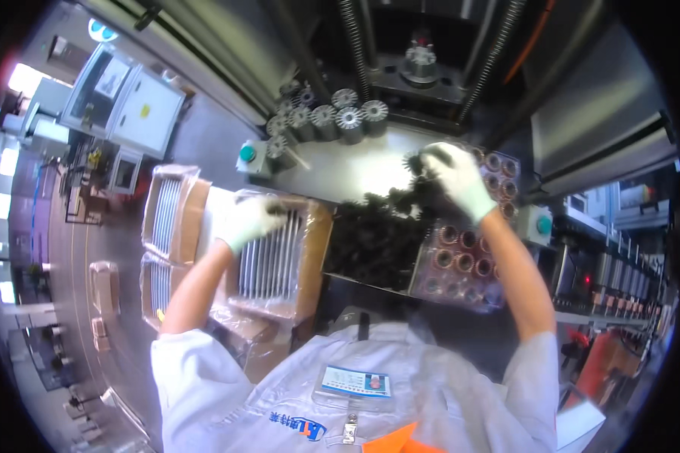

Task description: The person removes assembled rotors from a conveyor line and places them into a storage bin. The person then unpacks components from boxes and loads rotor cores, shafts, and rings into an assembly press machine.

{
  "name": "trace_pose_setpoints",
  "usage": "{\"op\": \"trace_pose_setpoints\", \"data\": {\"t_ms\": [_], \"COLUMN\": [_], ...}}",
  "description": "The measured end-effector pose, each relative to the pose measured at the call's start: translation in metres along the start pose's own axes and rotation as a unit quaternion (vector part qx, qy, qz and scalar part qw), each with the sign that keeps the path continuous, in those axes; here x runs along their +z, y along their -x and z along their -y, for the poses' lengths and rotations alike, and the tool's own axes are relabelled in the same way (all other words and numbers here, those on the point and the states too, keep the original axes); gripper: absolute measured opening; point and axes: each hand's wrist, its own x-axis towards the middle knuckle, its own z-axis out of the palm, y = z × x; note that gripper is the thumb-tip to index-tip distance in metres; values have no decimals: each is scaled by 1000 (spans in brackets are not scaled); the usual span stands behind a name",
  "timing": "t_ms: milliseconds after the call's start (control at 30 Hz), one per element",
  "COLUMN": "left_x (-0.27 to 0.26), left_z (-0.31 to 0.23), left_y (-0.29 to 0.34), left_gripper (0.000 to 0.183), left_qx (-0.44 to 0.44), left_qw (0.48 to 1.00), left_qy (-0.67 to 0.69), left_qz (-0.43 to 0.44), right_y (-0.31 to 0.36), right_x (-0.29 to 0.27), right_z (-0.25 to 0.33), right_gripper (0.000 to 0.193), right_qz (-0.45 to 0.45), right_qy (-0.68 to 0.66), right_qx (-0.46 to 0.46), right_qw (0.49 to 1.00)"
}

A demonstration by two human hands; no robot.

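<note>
My left hand (251, 220), in a white glove, is over an open carton (310, 260) lined with clear plastic. Thin silvery metal rods (268, 264) lie side by side in it. Its fingers are blurred against the carton's far end, so I cannot tell if they hold a rod. My right hand (457, 180), also gloved, is closed on a black toothed disc (414, 162) above the far right of a heap of black toothed pieces (374, 234). Right beside that heap is a clear plastic tray (461, 283) holding copper-coloured rings (465, 262).
Several slotted metal cylinders (349, 121) stand on the metal worktop (325, 170) at the back. Green push buttons flank the worktop, one on a left box (249, 157), one on a right box (540, 224). A press fixture (419, 64) hangs behind. More rod cartons (170, 215) stand left.
</note>
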Motion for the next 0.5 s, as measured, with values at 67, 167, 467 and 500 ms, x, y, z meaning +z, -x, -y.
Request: {"op": "trace_pose_setpoints", "data": {"t_ms": [67, 167, 467, 500], "left_x": [62, 103, 108, 109], "left_z": [49, 46, 42, 49], "left_y": [20, 9, -35, -33], "left_gripper": [40, 52, 50, 50], "left_qx": [-11, -67, -24, -14], "left_qw": [999, 996, 999, 999], "left_qy": [5, -30, -8, -12], "left_qz": [-37, -50, -38, -38], "right_y": [-6, -14, -32, -39], "right_x": [14, 18, 13, 16], "right_z": [9, 16, 17, 19], "right_gripper": [26, 31, 31, 31], "right_qz": [15, 28, -30, -50], "right_qy": [-156, -208, -110, -143], "right_qx": [55, 101, 36, 42], "right_qw": [986, 972, 993, 988]}}
